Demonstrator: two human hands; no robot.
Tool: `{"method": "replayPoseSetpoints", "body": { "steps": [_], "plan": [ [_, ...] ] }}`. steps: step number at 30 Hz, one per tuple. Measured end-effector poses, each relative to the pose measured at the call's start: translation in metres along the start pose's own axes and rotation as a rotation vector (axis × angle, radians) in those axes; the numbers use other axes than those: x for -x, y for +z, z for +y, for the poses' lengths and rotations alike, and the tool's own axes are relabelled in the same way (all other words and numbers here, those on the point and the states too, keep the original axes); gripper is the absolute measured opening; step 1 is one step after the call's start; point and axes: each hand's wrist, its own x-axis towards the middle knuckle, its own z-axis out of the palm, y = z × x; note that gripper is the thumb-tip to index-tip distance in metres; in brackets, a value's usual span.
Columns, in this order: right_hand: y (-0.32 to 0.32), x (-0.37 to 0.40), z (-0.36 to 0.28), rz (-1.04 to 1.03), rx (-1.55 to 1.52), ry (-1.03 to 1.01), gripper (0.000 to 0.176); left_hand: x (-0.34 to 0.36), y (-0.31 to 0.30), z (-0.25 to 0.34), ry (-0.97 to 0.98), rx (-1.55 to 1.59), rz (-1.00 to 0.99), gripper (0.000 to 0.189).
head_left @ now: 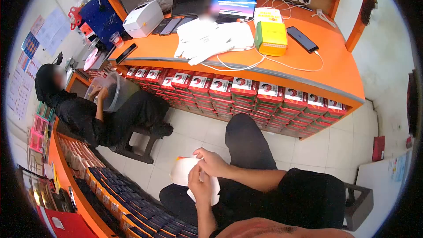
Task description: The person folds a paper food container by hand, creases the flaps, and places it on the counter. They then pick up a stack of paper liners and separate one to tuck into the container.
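Observation:
Low over my lap, both my hands are closed on a white card piece [181, 172], which looks like a small carton being folded. A bit of orange and yellow print shows at its upper edge, and a pale flap [215, 194] sticks out beneath. My right hand [213, 164] pinches the upper part with bent fingers. My left hand [200, 187] grips the middle, its fingertips close to those of the right. The fingers partly cover the card, so its full shape is hidden.
An orange desk [335, 83] bears white gloves [207, 39], a yellow-green box [271, 39], a phone [302, 39], a laptop [233, 5] and a white printer [143, 20]. Stacked red boxes [244, 86] fill its underside. Dark boxes [145, 213] line the left. A seated co-worker [97, 114] holds a clear tub [116, 90].

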Motion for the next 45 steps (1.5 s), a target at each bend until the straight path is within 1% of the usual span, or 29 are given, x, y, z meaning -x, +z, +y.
{"method": "replayPoseSetpoints", "body": {
  "steps": [1, 2, 3, 4, 5, 6, 7, 9, 10, 13, 15, 16, 19, 21, 22, 25, 26, 28, 29, 31, 32, 35, 38, 40, 41, 44, 45],
  "plan": [
    [-0.003, 0.001, 0.001, -0.063, 0.008, 0.049, 0.040, 0.006, 0.005, -0.014, -0.064, 0.042, -0.026, 0.035],
    [-0.008, 0.001, 0.002, -0.125, 0.018, 0.095, 0.040, 0.011, 0.011, -0.033, -0.039, 0.041, -0.036, 0.047],
    [-0.011, 0.002, 0.003, -0.190, 0.028, 0.142, 0.040, 0.013, 0.013, -0.031, -0.085, 0.071, -0.049, 0.050],
    [-0.007, 0.001, 0.021, -0.192, 0.210, -0.065, 0.038, 0.018, 0.017, -0.026, -0.135, 0.099, -0.063, 0.054],
    [-0.005, 0.004, 0.039, -0.187, 0.178, -0.059, 0.035, 0.023, 0.019, -0.023, -0.185, 0.127, -0.077, 0.058],
    [-0.006, 0.008, 0.041, -0.183, 0.144, -0.053, 0.033, 0.023, 0.017, -0.019, -0.097, 0.044, -0.092, 0.056],
    [-0.008, 0.010, 0.042, -0.178, 0.113, -0.050, 0.031, 0.023, 0.017, -0.013, -0.090, 0.003, -0.091, 0.053],
    [-0.014, 0.012, 0.038, -0.132, 0.057, 0.090, 0.031, 0.024, 0.013, 0.000, -0.081, -0.081, -0.093, 0.048],
    [-0.016, 0.015, 0.030, -0.112, 0.025, 0.164, 0.031, 0.024, 0.013, -0.005, -0.062, -0.113, -0.124, 0.046],
    [-0.020, 0.022, 0.017, 0.007, -0.077, 0.194, 0.029, 0.020, 0.009, -0.019, -0.016, -0.182, -0.207, 0.043],
    [-0.019, 0.024, 0.022, 0.058, -0.089, 0.167, 0.029, 0.012, 0.008, -0.017, 0.002, -0.196, -0.250, 0.042],
    [-0.019, 0.025, 0.022, 0.090, -0.085, 0.151, 0.028, 0.009, 0.005, -0.013, 0.093, -0.234, -0.245, 0.041],
    [-0.019, 0.026, 0.021, 0.137, -0.115, 0.134, 0.027, 0.003, 0.005, -0.004, 0.154, -0.280, -0.209, 0.038],
    [-0.020, 0.025, 0.018, 0.147, -0.154, 0.136, 0.025, 0.002, 0.009, -0.002, 0.109, -0.292, -0.190, 0.038],
    [-0.023, 0.025, 0.015, 0.139, -0.124, 0.150, 0.023, 0.003, 0.010, -0.003, 0.088, -0.298, -0.179, 0.038],
    [-0.025, 0.024, 0.014, 0.146, -0.294, 0.287, 0.020, 0.005, 0.016, -0.011, 0.125, -0.325, -0.177, 0.031],
    [-0.020, 0.021, 0.023, 0.179, -0.516, 0.264, 0.017, 0.006, 0.018, -0.014, 0.161, -0.314, -0.153, 0.028],
    [-0.017, 0.019, 0.030, 0.179, -0.653, 0.227, 0.015, 0.005, 0.019, -0.018, 0.234, -0.290, -0.104, 0.022],
    [-0.016, 0.019, 0.034, 0.180, -0.720, 0.206, 0.014, 0.003, 0.018, -0.020, 0.194, -0.262, -0.094, 0.020],
    [-0.017, 0.023, 0.031, 0.168, -0.509, 0.118, 0.015, 0.000, 0.015, -0.022, 0.112, -0.206, -0.072, 0.015],
    [-0.018, 0.024, 0.030, 0.163, -0.404, 0.074, 0.015, -0.002, 0.016, -0.022, 0.043, -0.126, -0.021, 0.015],
    [-0.016, 0.026, 0.033, 0.188, -0.206, 0.019, 0.018, -0.006, 0.018, -0.021, -0.105, 0.069, -0.071, 0.016],
    [-0.021, 0.026, 0.026, 0.209, -0.101, 0.008, 0.019, -0.002, 0.023, -0.015, -0.056, -0.009, -0.084, 0.024],
    [-0.023, 0.028, 0.018, 0.176, -0.177, 0.140, 0.018, 0.002, 0.025, -0.015, -0.038, -0.056, -0.099, 0.032],
    [-0.023, 0.029, 0.016, 0.158, -0.215, 0.207, 0.018, 0.001, 0.026, -0.015, 0.014, -0.100, -0.076, 0.031],
    [-0.016, 0.028, 0.038, 0.141, -0.625, 0.405, 0.019, 0.002, 0.028, -0.023, 0.136, -0.215, -0.033, 0.028],
    [-0.014, 0.028, 0.038, 0.149, -0.693, 0.410, 0.019, 0.001, 0.029, -0.027, 0.162, -0.239, -0.033, 0.026]
  ]
}}
